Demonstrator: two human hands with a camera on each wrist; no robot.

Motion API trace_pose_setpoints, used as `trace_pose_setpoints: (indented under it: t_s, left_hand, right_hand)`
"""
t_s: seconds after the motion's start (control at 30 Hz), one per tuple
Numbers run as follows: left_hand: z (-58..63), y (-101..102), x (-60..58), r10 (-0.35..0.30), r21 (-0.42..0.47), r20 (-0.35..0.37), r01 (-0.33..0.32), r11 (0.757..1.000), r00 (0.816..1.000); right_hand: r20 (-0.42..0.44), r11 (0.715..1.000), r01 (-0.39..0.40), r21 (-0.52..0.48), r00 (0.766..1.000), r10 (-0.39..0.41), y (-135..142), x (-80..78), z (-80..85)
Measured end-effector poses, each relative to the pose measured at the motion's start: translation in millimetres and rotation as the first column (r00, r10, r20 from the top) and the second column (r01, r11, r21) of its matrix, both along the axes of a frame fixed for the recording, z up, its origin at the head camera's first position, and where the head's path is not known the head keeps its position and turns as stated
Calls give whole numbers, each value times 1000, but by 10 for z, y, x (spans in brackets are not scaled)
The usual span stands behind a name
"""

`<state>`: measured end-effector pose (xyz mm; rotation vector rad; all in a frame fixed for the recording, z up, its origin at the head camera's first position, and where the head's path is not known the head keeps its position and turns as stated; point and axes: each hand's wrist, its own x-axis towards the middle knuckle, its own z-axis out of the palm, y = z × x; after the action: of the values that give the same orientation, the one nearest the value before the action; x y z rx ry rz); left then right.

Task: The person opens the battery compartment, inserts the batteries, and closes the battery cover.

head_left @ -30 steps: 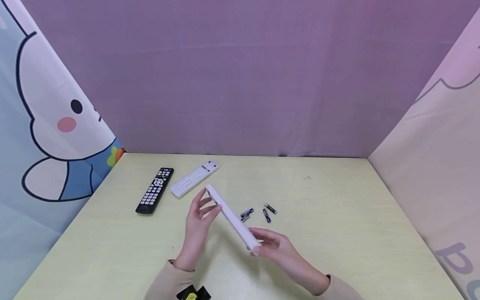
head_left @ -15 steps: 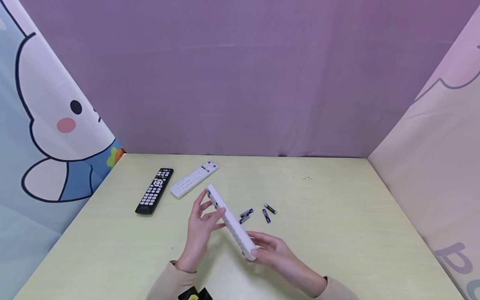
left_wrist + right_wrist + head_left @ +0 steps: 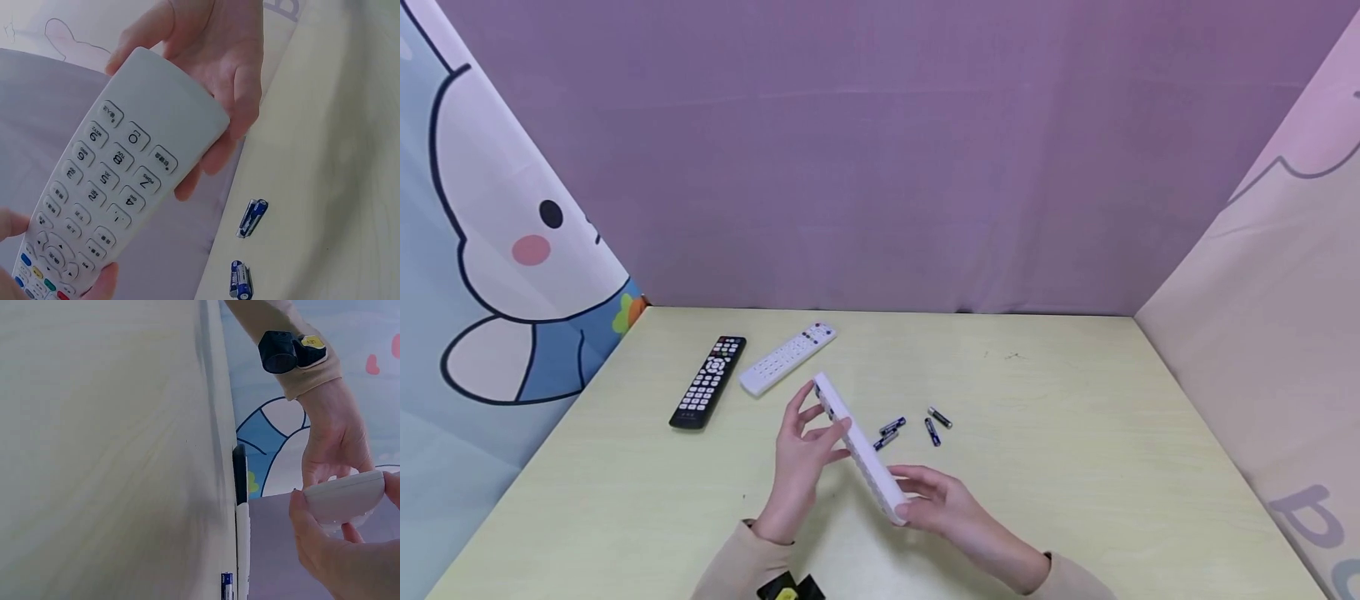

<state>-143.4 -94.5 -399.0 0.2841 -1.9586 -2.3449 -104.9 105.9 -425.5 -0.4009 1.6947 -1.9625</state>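
In the head view, two hands are holding a white remote control (image 3: 868, 467) aslant above a pale wooden table (image 3: 1075, 433), its narrow side facing up; the left hand (image 3: 797, 467) is pinching the far end between thumb and fingers, and the right hand (image 3: 934, 504) is gripping the near end. Beyond and to the left, a second white remote (image 3: 787, 359) and a black remote (image 3: 708, 383) are lying near each other, keys up. To the right of the held remote, AAA-type batteries are lying in two small groups, a nearer-left group (image 3: 892, 426) and a right group (image 3: 932, 432). In the left wrist view, the held remote is showing its keypad (image 3: 94, 194), with the digits appearing upside down; the right hand is clasping the blank end, while the left fingers are pressing both long edges near the coloured keys (image 3: 39, 273). In the right wrist view, the blank end is facing the camera, the right thumb and fingers are bracketing it, and a black device (image 3: 279, 353) is sitting on the left sleeve (image 3: 312, 378).
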Motion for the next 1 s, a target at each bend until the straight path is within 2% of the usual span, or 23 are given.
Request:
trace_pose_setpoints:
  t_s: [0.43,0.73,0.87,1.0]
  left_hand:
    - [22,-100,-6,-29,-80,14,30,996,999]
    - [-4,-205,-163,-28,-169,5,28,985,1000]
    - [-8,-249,-265,-39,-246,-1,38,968,999]
    - [-10,-293,-369,-74,-373,2,70,925,997]
  right_hand:
    - [-173,987,2,158,985,26,32,-45,8]
    - [-230,973,68,219,973,-16,180,-95,41]
    - [-322,954,108,281,947,-13,246,-125,40]
    - [-389,938,137,319,921,-2,333,-166,31]
